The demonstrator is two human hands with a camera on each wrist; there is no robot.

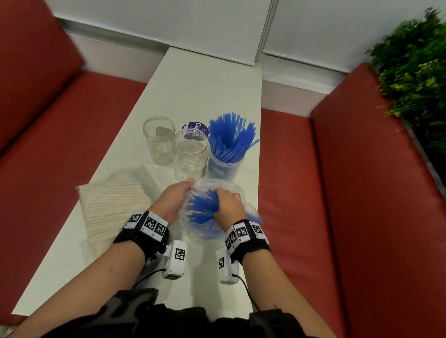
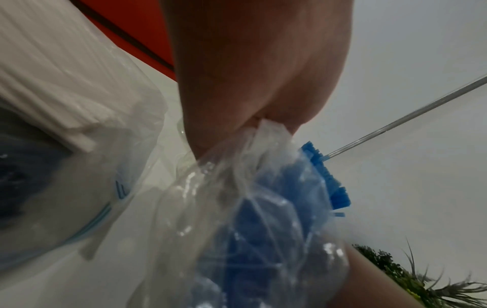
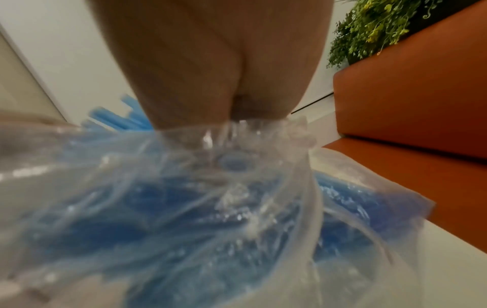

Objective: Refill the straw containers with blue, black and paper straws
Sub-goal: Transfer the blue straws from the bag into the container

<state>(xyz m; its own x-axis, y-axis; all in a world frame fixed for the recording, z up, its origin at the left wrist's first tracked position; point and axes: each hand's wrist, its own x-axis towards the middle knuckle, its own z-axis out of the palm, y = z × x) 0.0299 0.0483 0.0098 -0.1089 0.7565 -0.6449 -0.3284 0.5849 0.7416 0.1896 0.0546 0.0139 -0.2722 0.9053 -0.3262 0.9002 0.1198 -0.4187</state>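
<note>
Clear plastic bag of blue straws [image 1: 216,214] lies on the white table [image 1: 207,87] at 6 o'clock from the blue-filled container [image 1: 225,166]; the left hand [image 1: 174,201] pinches its film, the right hand [image 1: 229,207] grips its gathered mouth; the blue refill looks done; next comes setting the bag aside and filling the empty jars [image 1: 189,155], the paper straws [image 1: 114,205] lying at 9 o'clock.

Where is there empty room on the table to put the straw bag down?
Bare table lies beyond the jars, up to the wall, and near the person, behind the wrists. The middle is crowded: two empty jars, the blue straw jar, the paper straws and the bag both hands hold.
</note>
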